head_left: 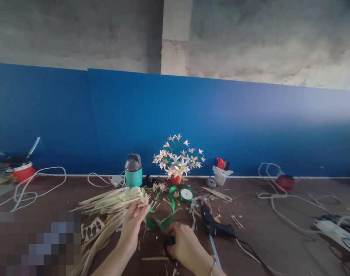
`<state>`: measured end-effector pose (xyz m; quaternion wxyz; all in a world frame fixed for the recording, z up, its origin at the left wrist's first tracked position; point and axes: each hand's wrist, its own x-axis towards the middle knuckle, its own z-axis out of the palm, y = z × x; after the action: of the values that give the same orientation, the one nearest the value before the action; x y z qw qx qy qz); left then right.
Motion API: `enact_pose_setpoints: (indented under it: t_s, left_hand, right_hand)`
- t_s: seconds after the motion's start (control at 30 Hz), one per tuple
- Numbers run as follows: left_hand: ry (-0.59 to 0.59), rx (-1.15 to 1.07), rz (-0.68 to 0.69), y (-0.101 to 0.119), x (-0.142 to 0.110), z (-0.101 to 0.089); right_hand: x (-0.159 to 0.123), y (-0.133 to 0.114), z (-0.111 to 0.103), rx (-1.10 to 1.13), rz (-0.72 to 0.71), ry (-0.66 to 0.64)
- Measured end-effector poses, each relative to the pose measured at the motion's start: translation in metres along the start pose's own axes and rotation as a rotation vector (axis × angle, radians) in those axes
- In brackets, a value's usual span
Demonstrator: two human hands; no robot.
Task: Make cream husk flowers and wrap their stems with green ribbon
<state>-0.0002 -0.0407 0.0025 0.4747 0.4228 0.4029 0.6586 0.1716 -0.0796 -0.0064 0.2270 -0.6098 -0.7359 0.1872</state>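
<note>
My left hand (131, 222) is closed, pinching a small pale craft flower (145, 198) whose petals show above the fingertips. Green ribbon (172, 200) loops from the white-centred spool (187, 194) down to just beside these fingers. Fingers of my right hand (187, 244) are wrapped round the black handles of a pair of scissors (169, 241). The blades point up and left, against or very near the ribbon; whether they touch it I cannot tell. Behind the hands, a bunch of similar pale flowers (180, 159) stands in a small red-orange pot (175, 179).
Dried husk strips (112, 201) lie left of my hands. A black glue gun (218, 227) with its cord lies to the right. A teal canister (133, 177), a white cup (220, 177) and a tape roll (211, 183) stand before the blue partition (129, 115).
</note>
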Motion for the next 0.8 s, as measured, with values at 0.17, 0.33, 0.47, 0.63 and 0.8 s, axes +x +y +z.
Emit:
enact_pose_setpoints:
  t_s: [0.17, 0.33, 0.47, 0.63, 0.8]
  left_hand:
    - [-0.032, 0.019, -0.028, 0.002, -0.002, 0.004]
    - [-0.049, -0.008, -0.076, 0.007, -0.004, 0.007]
    - [-0.058, -0.005, -0.07, 0.004, -0.003, 0.007]
    - [-0.043, -0.032, -0.069, -0.003, 0.001, 0.004]
    - [0.007, -0.019, -0.068, -0.005, 0.004, 0.001]
  right_hand:
    - [0.01, 0.004, -0.023, -0.049, -0.019, -0.112]
    - [0.033, 0.017, -0.057, -0.435, 0.06, 0.034]
    - [0.057, 0.02, -0.056, -0.605, -0.106, -0.101]
    - [0.081, 0.022, -0.04, -0.762, -0.364, -0.297]
    - [0.086, 0.026, -0.041, -0.804, -0.527, -0.345]
